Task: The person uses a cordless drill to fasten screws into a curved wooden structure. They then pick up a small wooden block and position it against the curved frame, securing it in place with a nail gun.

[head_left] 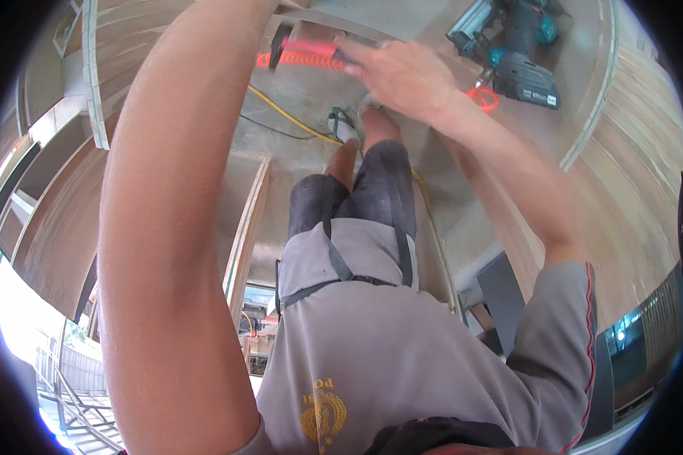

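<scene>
1. Hammer with a red handle and dark head (311, 48): held near the upper edge, above an orange coiled hose (303, 61).
2. Right hand (398, 72): fingers closed around the handle of the hammer; outline blurred.
3. Left hand: beyond the upper edge; whether spread, pinching or closed, cannot tell. Only the bare left forearm (197, 136) shows.
4. Work done, as judged: broad, pale brown wooden panels (622, 182) and a narrow-edged upright wooden board (247, 220) stand around the person, seemingly part-built casework.
5. Work left, as judged: hammering appears under way rather than finished; how much remains cannot be read.
6. Tools at upper right: black-and-teal cordless power tool (520, 49), beside an elongated silver-and-dark tool (470, 29); neither in a hand.
7. Hidden or cut off: whatever the left hand may hold; any fastener or struck spot; panel joints.
8. Hard to make out: hammer head, smeared; exact contact between hammer and anything beneath; yellow cable (292, 118), ends untraceable.
</scene>
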`<act>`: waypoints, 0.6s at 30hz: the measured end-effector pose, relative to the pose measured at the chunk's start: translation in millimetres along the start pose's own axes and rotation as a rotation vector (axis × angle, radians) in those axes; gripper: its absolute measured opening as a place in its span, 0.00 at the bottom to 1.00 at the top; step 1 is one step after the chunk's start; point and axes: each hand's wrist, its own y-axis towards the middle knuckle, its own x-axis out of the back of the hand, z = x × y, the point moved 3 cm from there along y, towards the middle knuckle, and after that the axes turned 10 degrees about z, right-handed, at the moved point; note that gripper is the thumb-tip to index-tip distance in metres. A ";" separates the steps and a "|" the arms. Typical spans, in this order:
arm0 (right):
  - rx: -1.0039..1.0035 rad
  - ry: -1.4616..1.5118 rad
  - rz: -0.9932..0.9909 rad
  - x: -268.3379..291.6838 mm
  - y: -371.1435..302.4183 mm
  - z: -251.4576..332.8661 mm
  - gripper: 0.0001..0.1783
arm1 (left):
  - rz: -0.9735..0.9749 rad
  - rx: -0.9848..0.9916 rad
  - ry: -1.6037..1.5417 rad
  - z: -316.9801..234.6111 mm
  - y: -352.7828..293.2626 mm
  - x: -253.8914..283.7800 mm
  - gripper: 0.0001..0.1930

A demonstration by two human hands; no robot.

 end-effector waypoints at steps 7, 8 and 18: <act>-0.033 0.216 -0.150 9.4 8.2 -35.5 0.17 | 0.050 -0.004 -0.006 -3.7 -1.2 -1.2 0.16; -0.029 0.212 -0.142 6.5 9.4 -31.1 0.18 | 0.043 -0.022 -0.010 -6.3 -2.1 -3.0 0.16; -0.015 0.315 0.101 7.1 11.8 -21.3 0.23 | 0.058 -0.059 0.012 -4.6 0.5 1.5 0.16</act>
